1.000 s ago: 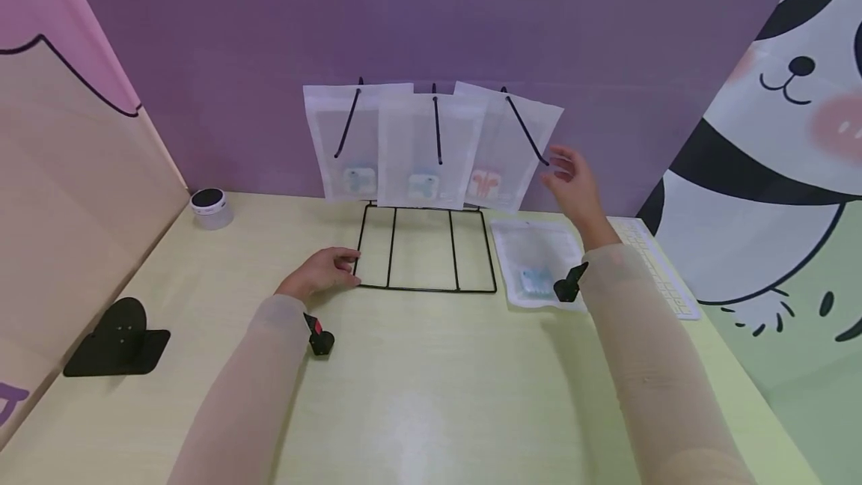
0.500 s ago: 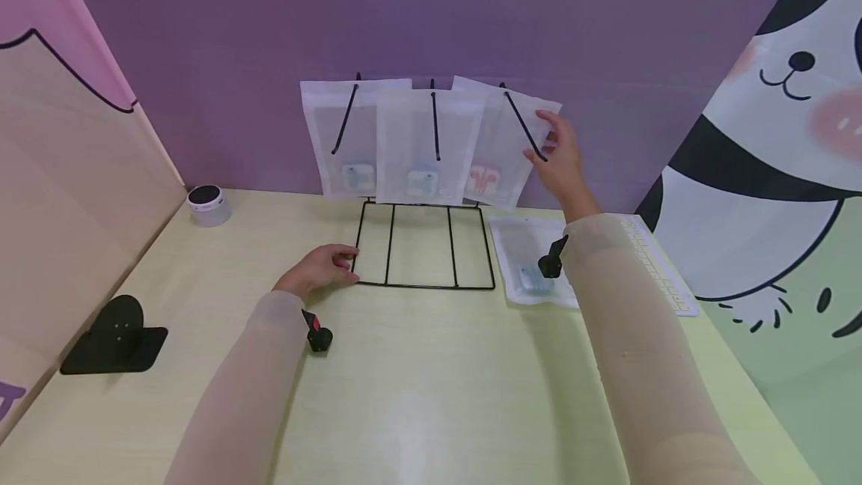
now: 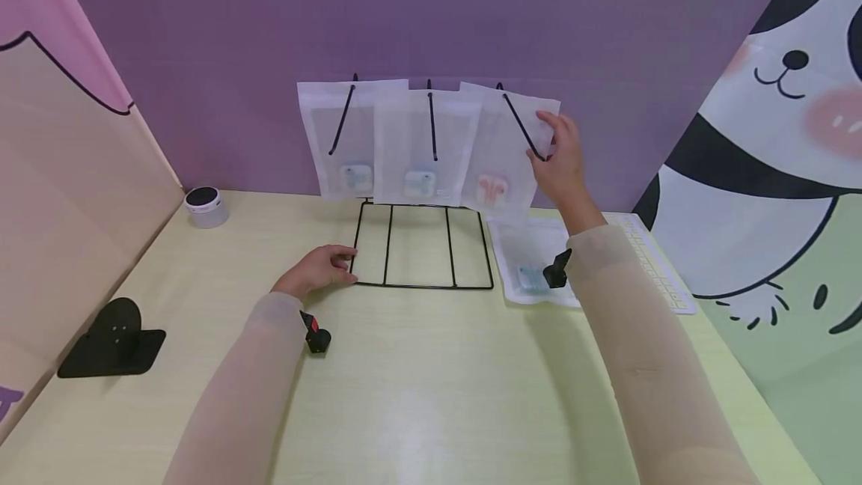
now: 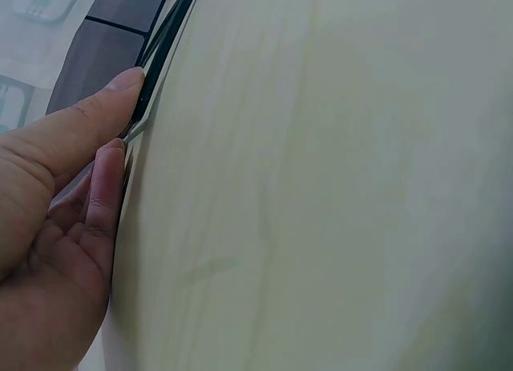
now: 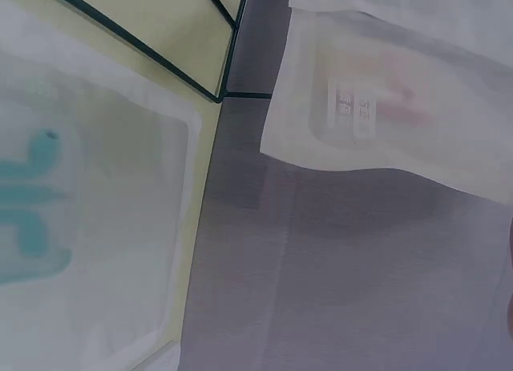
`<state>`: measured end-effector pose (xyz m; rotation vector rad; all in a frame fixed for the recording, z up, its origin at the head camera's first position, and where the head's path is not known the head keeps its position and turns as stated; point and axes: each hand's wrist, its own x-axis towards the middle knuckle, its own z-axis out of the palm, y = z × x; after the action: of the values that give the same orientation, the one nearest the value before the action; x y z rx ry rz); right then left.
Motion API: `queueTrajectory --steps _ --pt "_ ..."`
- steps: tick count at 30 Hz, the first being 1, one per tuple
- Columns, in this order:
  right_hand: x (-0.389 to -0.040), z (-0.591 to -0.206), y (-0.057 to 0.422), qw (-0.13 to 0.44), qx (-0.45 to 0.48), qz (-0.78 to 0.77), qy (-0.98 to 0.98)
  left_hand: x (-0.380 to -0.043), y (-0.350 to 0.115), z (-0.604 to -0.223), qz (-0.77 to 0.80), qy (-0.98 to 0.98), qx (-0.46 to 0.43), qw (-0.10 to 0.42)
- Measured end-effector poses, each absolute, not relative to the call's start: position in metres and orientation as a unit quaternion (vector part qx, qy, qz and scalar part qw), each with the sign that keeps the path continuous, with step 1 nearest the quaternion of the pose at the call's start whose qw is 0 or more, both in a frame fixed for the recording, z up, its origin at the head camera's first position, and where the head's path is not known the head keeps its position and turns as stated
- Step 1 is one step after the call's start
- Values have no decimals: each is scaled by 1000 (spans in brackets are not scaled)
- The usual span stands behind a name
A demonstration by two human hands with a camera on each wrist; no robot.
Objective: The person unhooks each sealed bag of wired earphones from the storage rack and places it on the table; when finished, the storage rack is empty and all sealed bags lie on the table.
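Observation:
A black wire rack (image 3: pixel 438 287) stands against the purple wall, its base flat on the table and three hooks above. My left hand (image 3: pixel 318 270) pinches the left side of its base; the left wrist view has the thumb (image 4: pixel 120 98) on the dark wire. Three translucent white pouches hang from the hooks: a left pouch (image 3: pixel 323 129), a middle pouch (image 3: pixel 404 133) and a right pouch (image 3: pixel 485 141) with an orange item inside. Beside the right hook's tip, my right hand (image 3: pixel 564 167) holds the right pouch's edge. Most of that hand is out of the right wrist view.
Another white pouch (image 3: pixel 515 245) with teal earphones (image 5: pixel 28 199) lies on the table right of the rack. Behind the right forearm is a white keyboard (image 3: pixel 656 264). On the left are a round tub (image 3: pixel 206 208) and a black stand (image 3: pixel 116 343).
My right hand has moved up and left onto the right pouch's edge. That pouch has swung, its lower end shifting right. The left hand stays on the rack.

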<state>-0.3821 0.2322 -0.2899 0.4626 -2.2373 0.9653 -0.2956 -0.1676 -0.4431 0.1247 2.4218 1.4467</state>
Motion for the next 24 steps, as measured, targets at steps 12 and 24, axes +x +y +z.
queueTrajectory --steps 12,24 --pt "-354 -287 232 342 175 330 -862 -294 -168 -441 514 842 37 163" --pt "-327 -282 241 352 203 335 -850 -294 -167 -442 516 841 34 158"
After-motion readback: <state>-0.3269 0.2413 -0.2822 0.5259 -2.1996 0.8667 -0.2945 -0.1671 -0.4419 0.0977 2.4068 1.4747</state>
